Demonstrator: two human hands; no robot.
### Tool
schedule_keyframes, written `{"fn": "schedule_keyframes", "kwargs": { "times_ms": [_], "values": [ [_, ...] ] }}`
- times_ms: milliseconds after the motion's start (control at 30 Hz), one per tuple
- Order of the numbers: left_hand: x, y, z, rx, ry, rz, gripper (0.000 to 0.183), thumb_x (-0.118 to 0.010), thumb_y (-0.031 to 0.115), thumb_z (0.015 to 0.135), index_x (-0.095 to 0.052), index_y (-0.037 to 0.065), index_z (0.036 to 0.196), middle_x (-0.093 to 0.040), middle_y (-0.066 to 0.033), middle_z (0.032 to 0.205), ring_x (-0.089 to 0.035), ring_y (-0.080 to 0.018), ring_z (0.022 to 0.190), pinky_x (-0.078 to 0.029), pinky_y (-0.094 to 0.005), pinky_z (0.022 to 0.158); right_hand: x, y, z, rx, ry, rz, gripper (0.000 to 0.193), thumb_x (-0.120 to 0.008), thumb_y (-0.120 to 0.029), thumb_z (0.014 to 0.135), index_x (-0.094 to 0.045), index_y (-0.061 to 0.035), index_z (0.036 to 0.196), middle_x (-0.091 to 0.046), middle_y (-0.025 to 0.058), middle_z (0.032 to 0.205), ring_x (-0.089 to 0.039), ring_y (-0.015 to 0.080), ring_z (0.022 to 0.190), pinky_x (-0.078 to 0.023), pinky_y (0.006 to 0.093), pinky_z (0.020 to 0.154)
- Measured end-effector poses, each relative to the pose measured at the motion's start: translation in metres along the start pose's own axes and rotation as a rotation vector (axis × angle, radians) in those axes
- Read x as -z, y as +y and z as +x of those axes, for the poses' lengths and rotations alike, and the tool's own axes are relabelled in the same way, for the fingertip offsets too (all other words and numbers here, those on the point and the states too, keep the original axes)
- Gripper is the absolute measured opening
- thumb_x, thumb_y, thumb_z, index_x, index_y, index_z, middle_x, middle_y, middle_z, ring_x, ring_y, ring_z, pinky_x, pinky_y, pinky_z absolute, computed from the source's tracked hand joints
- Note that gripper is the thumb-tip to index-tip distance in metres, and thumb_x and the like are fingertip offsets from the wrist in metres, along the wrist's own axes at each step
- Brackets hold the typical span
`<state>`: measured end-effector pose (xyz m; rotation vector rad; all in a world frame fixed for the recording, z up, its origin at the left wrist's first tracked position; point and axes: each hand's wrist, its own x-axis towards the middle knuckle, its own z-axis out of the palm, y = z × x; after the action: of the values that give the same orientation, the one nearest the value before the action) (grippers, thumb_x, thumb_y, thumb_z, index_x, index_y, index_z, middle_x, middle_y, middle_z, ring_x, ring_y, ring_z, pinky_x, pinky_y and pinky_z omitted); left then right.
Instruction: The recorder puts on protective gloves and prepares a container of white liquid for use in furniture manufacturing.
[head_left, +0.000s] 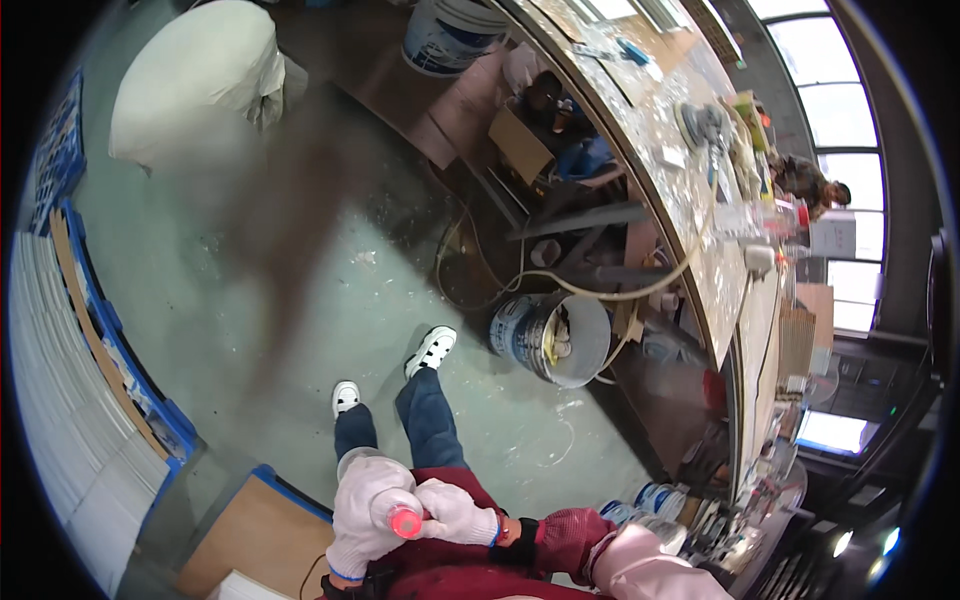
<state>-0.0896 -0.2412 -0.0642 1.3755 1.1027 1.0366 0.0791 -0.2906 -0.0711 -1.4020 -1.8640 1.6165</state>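
Observation:
Close to my body, at the lower middle, both my hands are in white knit gloves and closed on a clear plastic bottle with a red cap (pixel 405 521). My left hand (pixel 363 515) wraps round the bottle's body, most of which the glove hides. From the right, my right hand (pixel 456 512) comes in with its fingers closed at the neck, just beside the cap. The cap is on the bottle and points up toward me. Whether the right fingers grip the cap or only the neck, I cannot tell.
A long workbench (pixel 690 190) runs along the right, with a sander (pixel 703 125) and another red-capped bottle (pixel 765 218) on it. An open bucket (pixel 577 340) and a hose (pixel 560 285) are beside it. Stacked white panels (pixel 70 430) stand left, a white-covered bundle (pixel 195 80) far left. Another person (pixel 805 182) is far right.

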Motion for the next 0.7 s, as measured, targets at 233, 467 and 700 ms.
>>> {"fn": "schedule_keyframes", "kwargs": {
  "times_ms": [233,467,700],
  "values": [
    [0.036,0.059,-0.014,-0.053,-0.080,0.097,0.039,-0.084,0.028,0.053,-0.060,0.012,0.078,-0.062,-0.0046,0.080,-0.060,-0.0261,0.078,-0.044,-0.0364,0.077,-0.018,-0.050,-0.004,0.034,-0.055,-0.011,0.038,-0.066,-0.040,0.078,-0.056,-0.0038,0.080,-0.057,0.0167,0.078,-0.055,0.0371,0.077,-0.044,0.0439,0.070],
    [0.029,0.099,-0.024,-0.117,-0.311,0.290,0.042,-0.083,0.033,0.055,-0.061,0.013,0.086,-0.064,-0.0024,0.081,-0.062,-0.0237,0.080,-0.042,-0.0361,0.083,-0.004,-0.080,-0.038,0.111,0.103,-0.078,0.035,-0.065,-0.037,0.079,-0.055,-0.0037,0.081,-0.059,0.0178,0.076,-0.057,0.0389,0.072,-0.045,0.0460,0.064],
    [0.006,0.127,-0.043,-0.235,-0.440,0.423,0.052,-0.084,0.023,0.060,-0.057,0.011,0.103,-0.063,-0.0027,0.101,-0.062,-0.0203,0.092,-0.040,-0.0377,0.097,0.012,-0.103,-0.085,0.068,0.254,-0.032,0.042,-0.068,-0.044,0.077,-0.058,-0.0047,0.091,-0.056,0.0180,0.074,-0.057,0.0363,0.072,-0.045,0.0404,0.065]
  ]
}}
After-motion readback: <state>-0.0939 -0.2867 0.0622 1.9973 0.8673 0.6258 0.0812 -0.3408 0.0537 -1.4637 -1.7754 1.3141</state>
